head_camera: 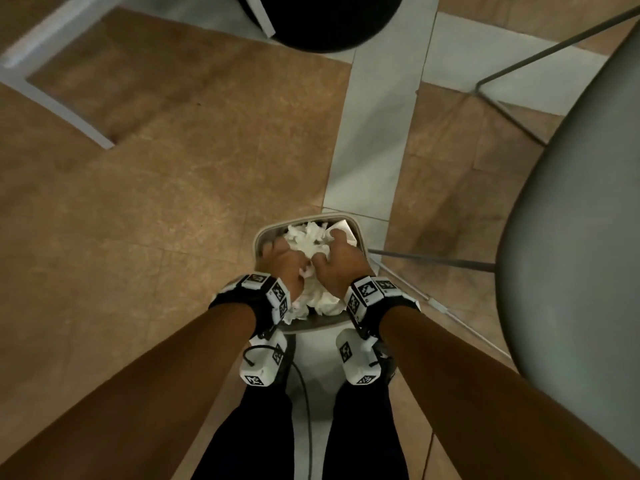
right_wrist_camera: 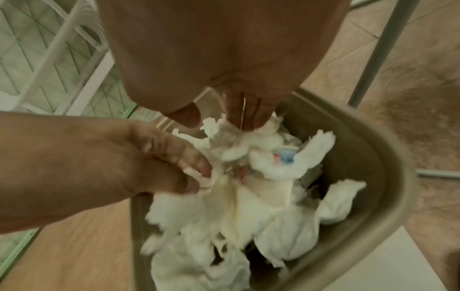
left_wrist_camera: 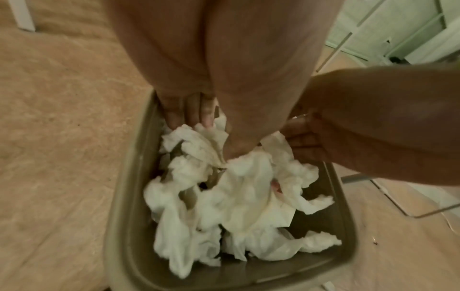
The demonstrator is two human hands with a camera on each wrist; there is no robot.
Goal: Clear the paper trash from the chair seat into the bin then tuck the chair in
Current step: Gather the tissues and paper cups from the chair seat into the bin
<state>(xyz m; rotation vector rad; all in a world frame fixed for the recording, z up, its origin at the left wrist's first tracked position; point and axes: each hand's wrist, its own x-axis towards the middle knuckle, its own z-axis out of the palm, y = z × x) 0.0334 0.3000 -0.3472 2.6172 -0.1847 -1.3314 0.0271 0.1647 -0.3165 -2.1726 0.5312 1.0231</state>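
A beige bin (head_camera: pixel 360 233) stands on the floor in front of my feet, heaped with crumpled white paper trash (head_camera: pixel 308 240). Both hands are down in its mouth. My left hand (head_camera: pixel 287 258) pinches a fold of paper (left_wrist_camera: pixel 244 196) between thumb and fingers near the bin's left rim (left_wrist_camera: pixel 119 196). My right hand (head_camera: pixel 334 252) curls its fingers (right_wrist_camera: pixel 246 120) into the top of the paper (right_wrist_camera: pixel 248 206) at the right side, close to the rim (right_wrist_camera: pixel 388 157). The grey chair seat (head_camera: pixel 571 254) fills the right edge of the head view, with no paper showing on the visible part.
The chair's thin metal legs (head_camera: pixel 433 259) run along the floor just right of the bin. A black round object (head_camera: pixel 311 22) sits at the top. A white frame (head_camera: pixel 52 98) lies at the upper left. A cable (head_camera: pixel 306 410) hangs between my legs.
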